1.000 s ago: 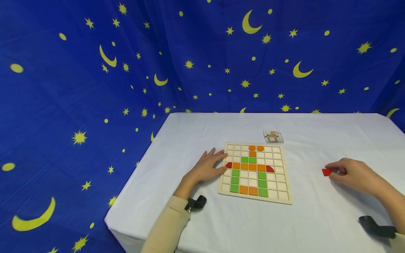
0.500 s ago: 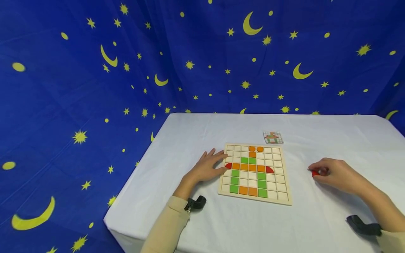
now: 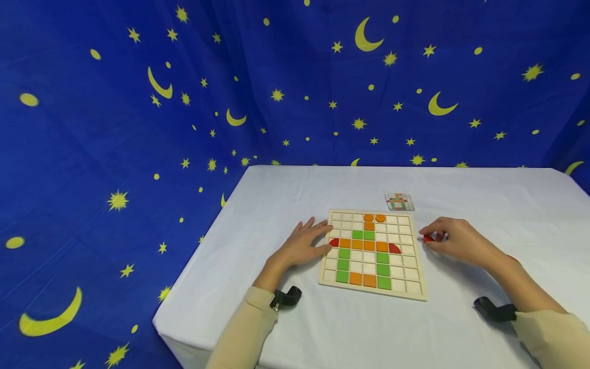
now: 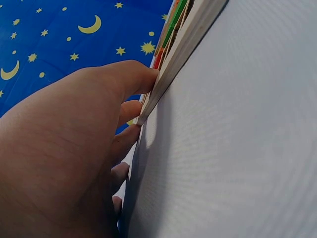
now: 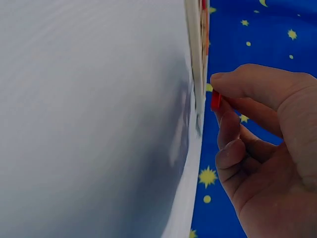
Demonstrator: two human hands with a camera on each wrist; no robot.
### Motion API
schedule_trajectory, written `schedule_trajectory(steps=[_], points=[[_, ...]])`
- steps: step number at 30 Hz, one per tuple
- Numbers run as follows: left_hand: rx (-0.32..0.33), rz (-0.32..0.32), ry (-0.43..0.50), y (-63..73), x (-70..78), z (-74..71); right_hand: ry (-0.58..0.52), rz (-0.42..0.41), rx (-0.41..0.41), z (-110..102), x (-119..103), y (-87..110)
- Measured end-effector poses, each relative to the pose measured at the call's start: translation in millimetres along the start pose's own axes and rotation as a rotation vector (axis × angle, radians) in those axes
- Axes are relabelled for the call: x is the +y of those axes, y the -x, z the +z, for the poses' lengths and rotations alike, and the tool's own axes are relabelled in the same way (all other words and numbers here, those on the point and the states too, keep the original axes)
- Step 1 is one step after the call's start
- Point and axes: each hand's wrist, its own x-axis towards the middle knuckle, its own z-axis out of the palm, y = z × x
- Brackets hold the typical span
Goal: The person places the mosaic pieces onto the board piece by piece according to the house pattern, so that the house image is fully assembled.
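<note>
A wooden grid board (image 3: pixel 371 291) lies on the white cloth, with orange, green and red flat tiles in some of its cells. At its left edge my left hand (image 3: pixel 299 247) rests with spread fingers, and the thumb (image 4: pixel 141 79) touches the rim in the left wrist view. Just off the board's right edge, my right hand (image 3: pixel 458 242) pinches a small red tile (image 5: pixel 216 100) between thumb and fingers, above the cloth. The fingers partly cover that tile, so its full shape is hidden.
A small pattern card (image 3: pixel 399 201) with a coloured grid picture lies behind the board. A bit of something red (image 3: pixel 512 257) shows past my right wrist. A blue curtain (image 3: pixel 295 66) with yellow moons and stars hangs behind and to the left of the table.
My right hand has moved left across the cloth, bringing the red tile close to the board's right edge. My left hand and the board have stayed in place.
</note>
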Motion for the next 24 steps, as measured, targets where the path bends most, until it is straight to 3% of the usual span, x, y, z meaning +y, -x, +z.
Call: schedule_trajectory(steps=[15, 24], points=[[0.011, 0.005, -0.001, -0.9, -0.6, 0.1, -0.066, -0.099, -0.069, 15, -39, -45.3], [0.008, -0.002, -0.001, -0.4, 0.7, 0.0, -0.094, -0.157, -0.119, 35, -49, -65.4]])
